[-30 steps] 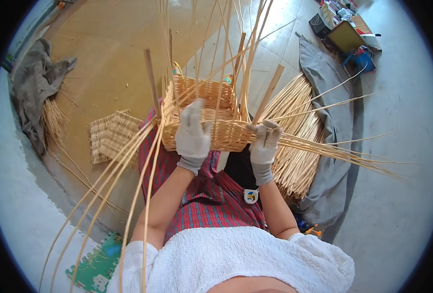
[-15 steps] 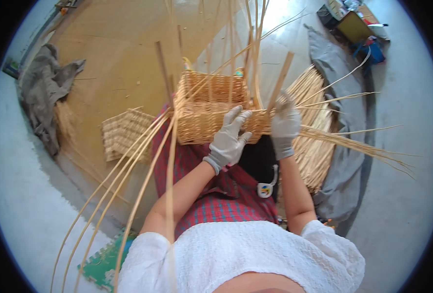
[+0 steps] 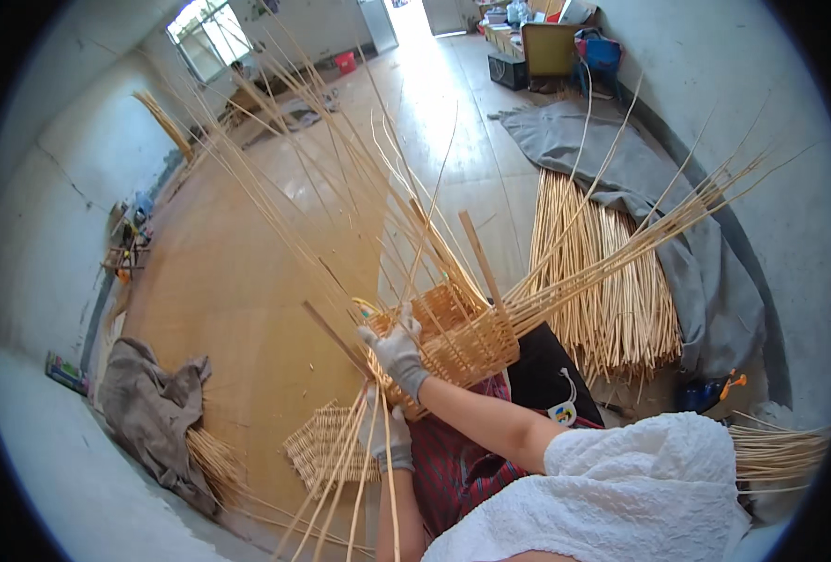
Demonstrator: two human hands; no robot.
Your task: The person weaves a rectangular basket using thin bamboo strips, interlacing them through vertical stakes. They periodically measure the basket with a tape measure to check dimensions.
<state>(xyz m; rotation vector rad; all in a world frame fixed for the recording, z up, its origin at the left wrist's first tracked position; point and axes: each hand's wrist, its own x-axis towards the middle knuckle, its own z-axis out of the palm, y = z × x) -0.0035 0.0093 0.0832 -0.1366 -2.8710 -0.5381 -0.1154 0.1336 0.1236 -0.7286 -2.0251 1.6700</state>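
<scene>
A half-woven wicker basket rests on my lap, tilted, with long willow rods rising from its walls. My right hand, in a pale work glove, reaches across to its left end. The fingers and thumb of that hand grip the wall near the rim. Lower down, my left hand, gloved too, is against the basket's lower left corner. Several loose rods pass in front of it and partly hide its fingers. Flat wooden stakes stand at the basket's corners.
A woven mat-like piece lies on the floor at my left, near a grey cloth over more rods. To the right, a large bundle of rods lies partly under a grey sheet. A chair stands far off.
The view has tipped up and shows more of the room. The basket has turned. My right hand has gone from its right end to its left end; my left hand has dropped to the lower left corner.
</scene>
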